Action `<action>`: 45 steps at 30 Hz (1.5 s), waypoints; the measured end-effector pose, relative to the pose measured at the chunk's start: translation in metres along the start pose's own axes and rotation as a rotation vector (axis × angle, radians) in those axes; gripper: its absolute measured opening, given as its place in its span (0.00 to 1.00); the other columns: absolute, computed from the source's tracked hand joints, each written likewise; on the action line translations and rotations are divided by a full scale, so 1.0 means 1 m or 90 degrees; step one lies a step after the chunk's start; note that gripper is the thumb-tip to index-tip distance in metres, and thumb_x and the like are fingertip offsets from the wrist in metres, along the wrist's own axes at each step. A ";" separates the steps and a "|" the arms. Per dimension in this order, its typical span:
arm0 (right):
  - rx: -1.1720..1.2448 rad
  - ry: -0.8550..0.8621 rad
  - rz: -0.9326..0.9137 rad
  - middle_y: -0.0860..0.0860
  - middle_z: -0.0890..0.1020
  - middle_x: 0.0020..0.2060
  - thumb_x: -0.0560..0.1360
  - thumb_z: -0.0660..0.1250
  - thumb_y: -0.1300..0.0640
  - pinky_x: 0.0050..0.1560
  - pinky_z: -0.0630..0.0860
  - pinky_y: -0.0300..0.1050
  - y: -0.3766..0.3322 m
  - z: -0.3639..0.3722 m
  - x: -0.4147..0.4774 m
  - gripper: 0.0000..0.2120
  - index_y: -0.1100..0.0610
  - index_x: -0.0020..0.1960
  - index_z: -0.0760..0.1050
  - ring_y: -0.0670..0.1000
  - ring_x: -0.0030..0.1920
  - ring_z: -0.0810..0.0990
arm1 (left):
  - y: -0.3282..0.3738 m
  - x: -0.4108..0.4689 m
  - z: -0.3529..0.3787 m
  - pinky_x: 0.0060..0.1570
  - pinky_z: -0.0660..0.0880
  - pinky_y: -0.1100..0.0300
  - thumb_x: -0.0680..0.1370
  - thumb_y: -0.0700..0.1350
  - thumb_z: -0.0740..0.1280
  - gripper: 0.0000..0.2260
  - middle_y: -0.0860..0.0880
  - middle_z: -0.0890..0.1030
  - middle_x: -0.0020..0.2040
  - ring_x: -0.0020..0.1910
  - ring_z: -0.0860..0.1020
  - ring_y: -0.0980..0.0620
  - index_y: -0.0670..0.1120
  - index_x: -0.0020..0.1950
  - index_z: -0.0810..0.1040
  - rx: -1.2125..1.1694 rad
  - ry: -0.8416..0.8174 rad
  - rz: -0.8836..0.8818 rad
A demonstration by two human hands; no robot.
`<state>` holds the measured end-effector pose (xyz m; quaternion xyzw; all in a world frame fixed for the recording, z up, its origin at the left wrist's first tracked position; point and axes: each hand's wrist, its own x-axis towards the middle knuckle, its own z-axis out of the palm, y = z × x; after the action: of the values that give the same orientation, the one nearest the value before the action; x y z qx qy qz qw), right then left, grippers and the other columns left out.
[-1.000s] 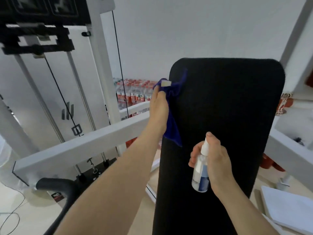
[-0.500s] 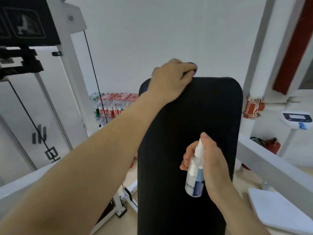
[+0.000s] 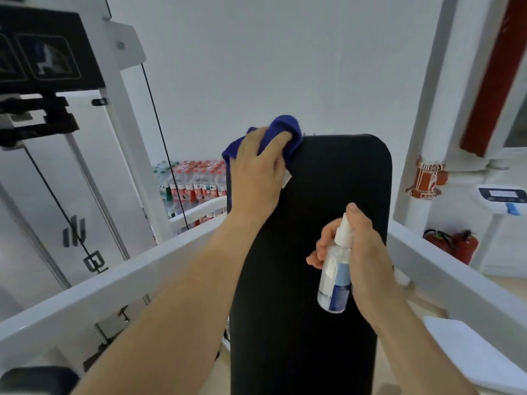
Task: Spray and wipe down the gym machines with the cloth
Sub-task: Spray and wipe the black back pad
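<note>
A tall black padded backrest [image 3: 319, 195] of a gym machine stands upright in front of me. At its upper left corner my left hand [image 3: 258, 173] grips a bunched blue cloth [image 3: 288, 129] and holds it against the pad's edge. Lower down, in front of the pad, my right hand [image 3: 360, 252] holds a small clear spray bottle [image 3: 335, 283] with a blue label. The forefinger rests on top of its white nozzle, which points toward the pad.
White frame bars [image 3: 94, 292] run on both sides of the pad. A weight stack with black cable [image 3: 159, 121] stands at left. Packs of water bottles [image 3: 194, 181] lie behind. Red extinguishers [image 3: 459, 245] and a scale [image 3: 502, 195] sit at right.
My left hand slid from the top edge of the pad down to its upper left corner, and the blue cloth shows again. The right hand with the bottle stayed about where it was.
</note>
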<state>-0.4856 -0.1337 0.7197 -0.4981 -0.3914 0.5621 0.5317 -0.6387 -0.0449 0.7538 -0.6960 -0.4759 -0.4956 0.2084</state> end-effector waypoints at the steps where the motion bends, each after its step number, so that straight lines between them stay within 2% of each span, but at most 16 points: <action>1: -0.014 -0.001 0.002 0.56 0.74 0.22 0.83 0.52 0.45 0.52 0.80 0.57 0.002 -0.002 -0.004 0.31 0.62 0.28 0.71 0.53 0.25 0.77 | -0.004 -0.009 0.000 0.58 0.73 0.44 0.80 0.45 0.58 0.16 0.43 0.73 0.66 0.63 0.73 0.44 0.48 0.65 0.76 -0.013 0.026 -0.043; 4: -0.046 -0.007 -0.023 0.57 0.74 0.24 0.83 0.53 0.46 0.46 0.79 0.52 0.010 -0.012 -0.013 0.29 0.62 0.30 0.72 0.51 0.24 0.78 | -0.011 -0.042 -0.002 0.65 0.71 0.48 0.80 0.41 0.60 0.16 0.43 0.68 0.71 0.67 0.69 0.47 0.47 0.67 0.74 -0.096 0.077 -0.204; 7: -0.038 -0.013 -0.028 0.57 0.74 0.23 0.83 0.53 0.46 0.47 0.79 0.53 0.015 -0.014 -0.021 0.29 0.61 0.30 0.72 0.51 0.25 0.77 | -0.007 -0.096 -0.007 0.62 0.71 0.58 0.79 0.37 0.62 0.17 0.44 0.63 0.73 0.62 0.69 0.54 0.49 0.68 0.72 -0.061 0.040 -0.260; 11: -0.029 -0.011 0.005 0.54 0.75 0.21 0.82 0.54 0.44 0.47 0.80 0.54 0.023 0.003 -0.024 0.31 0.60 0.27 0.72 0.52 0.25 0.77 | 0.002 -0.168 -0.021 0.49 0.76 0.62 0.80 0.41 0.62 0.20 0.47 0.58 0.76 0.48 0.76 0.55 0.55 0.69 0.66 0.000 -0.144 -0.366; 12: -0.032 -0.011 0.010 0.54 0.75 0.20 0.82 0.55 0.44 0.46 0.80 0.53 0.026 0.006 -0.025 0.31 0.59 0.26 0.73 0.50 0.24 0.77 | 0.005 -0.181 -0.024 0.48 0.75 0.64 0.80 0.41 0.62 0.20 0.48 0.56 0.77 0.46 0.75 0.56 0.55 0.70 0.64 0.009 -0.203 -0.401; 14: -0.070 -0.027 0.021 0.53 0.75 0.19 0.81 0.55 0.42 0.43 0.80 0.50 0.031 0.022 -0.032 0.31 0.59 0.27 0.73 0.49 0.22 0.78 | 0.004 -0.201 -0.042 0.52 0.73 0.64 0.80 0.40 0.61 0.24 0.49 0.55 0.77 0.53 0.76 0.53 0.55 0.73 0.61 0.023 -0.315 -0.435; 16: -0.116 -0.054 0.005 0.53 0.76 0.20 0.81 0.54 0.42 0.40 0.79 0.48 0.039 0.032 -0.040 0.31 0.60 0.29 0.73 0.50 0.24 0.79 | -0.002 -0.205 -0.060 0.55 0.71 0.64 0.79 0.38 0.61 0.25 0.48 0.61 0.75 0.60 0.75 0.50 0.55 0.74 0.60 -0.013 -0.416 -0.450; 18: -0.161 -0.093 -0.022 0.53 0.77 0.22 0.81 0.53 0.42 0.38 0.79 0.46 0.047 0.046 -0.052 0.30 0.60 0.30 0.74 0.50 0.25 0.79 | -0.012 -0.199 -0.087 0.54 0.75 0.61 0.79 0.37 0.60 0.24 0.47 0.71 0.67 0.54 0.77 0.52 0.56 0.72 0.63 -0.083 -0.488 -0.495; 20: -0.184 -0.130 -0.033 0.53 0.77 0.22 0.81 0.53 0.41 0.34 0.79 0.44 0.059 0.061 -0.069 0.31 0.60 0.29 0.74 0.50 0.24 0.78 | -0.017 -0.194 -0.119 0.46 0.76 0.61 0.79 0.38 0.61 0.21 0.52 0.76 0.58 0.46 0.77 0.56 0.56 0.69 0.67 -0.109 -0.524 -0.499; 23: -0.162 -0.192 -0.017 0.55 0.75 0.22 0.81 0.54 0.41 0.29 0.77 0.42 0.077 0.079 -0.094 0.32 0.59 0.25 0.74 0.50 0.22 0.75 | -0.019 -0.187 -0.163 0.46 0.71 0.60 0.80 0.44 0.62 0.16 0.56 0.74 0.54 0.48 0.75 0.55 0.57 0.67 0.71 -0.127 -0.487 -0.513; 27: -0.165 -0.255 -0.014 0.58 0.73 0.23 0.81 0.54 0.44 0.27 0.73 0.42 0.120 0.113 -0.143 0.31 0.59 0.25 0.72 0.53 0.22 0.71 | -0.037 -0.208 -0.238 0.54 0.77 0.50 0.79 0.52 0.63 0.12 0.54 0.81 0.54 0.50 0.80 0.51 0.60 0.62 0.75 -0.216 -0.422 -0.612; 32: -0.191 -0.315 0.030 0.56 0.74 0.25 0.81 0.53 0.44 0.30 0.72 0.43 0.173 0.163 -0.211 0.29 0.61 0.29 0.71 0.52 0.24 0.72 | -0.061 -0.254 -0.333 0.46 0.80 0.53 0.80 0.50 0.63 0.08 0.58 0.84 0.43 0.42 0.83 0.53 0.63 0.52 0.79 -0.298 -0.336 -0.660; 35: -0.199 -0.333 0.063 0.57 0.73 0.27 0.81 0.54 0.44 0.29 0.72 0.41 0.199 0.193 -0.250 0.27 0.60 0.30 0.70 0.52 0.24 0.71 | -0.077 -0.289 -0.375 0.48 0.77 0.55 0.80 0.47 0.63 0.09 0.57 0.84 0.45 0.45 0.82 0.54 0.61 0.52 0.80 -0.301 -0.269 -0.692; 39: -0.278 -0.339 0.071 0.51 0.74 0.23 0.81 0.53 0.43 0.31 0.76 0.38 0.224 0.222 -0.280 0.28 0.60 0.31 0.71 0.47 0.25 0.73 | -0.092 -0.324 -0.407 0.36 0.74 0.60 0.81 0.45 0.60 0.11 0.57 0.83 0.40 0.34 0.80 0.57 0.60 0.52 0.78 -0.294 -0.196 -0.759; 42: -0.344 -0.327 0.045 0.51 0.75 0.25 0.81 0.53 0.43 0.31 0.76 0.33 0.240 0.238 -0.293 0.26 0.58 0.32 0.71 0.45 0.26 0.74 | -0.102 -0.343 -0.418 0.35 0.76 0.57 0.81 0.45 0.60 0.11 0.55 0.83 0.42 0.37 0.80 0.52 0.59 0.55 0.77 -0.287 -0.149 -0.800; 45: -0.403 -0.316 -0.005 0.51 0.76 0.24 0.80 0.53 0.46 0.39 0.79 0.46 0.258 0.239 -0.296 0.25 0.57 0.29 0.72 0.46 0.26 0.76 | -0.106 -0.355 -0.422 0.42 0.78 0.48 0.80 0.44 0.60 0.13 0.57 0.83 0.43 0.43 0.81 0.46 0.63 0.51 0.78 -0.296 -0.122 -0.811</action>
<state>-0.7913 -0.4381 0.5592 -0.4851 -0.6634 0.5150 0.2435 -0.9579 -0.4798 0.5976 -0.3478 -0.6898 -0.5474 -0.3217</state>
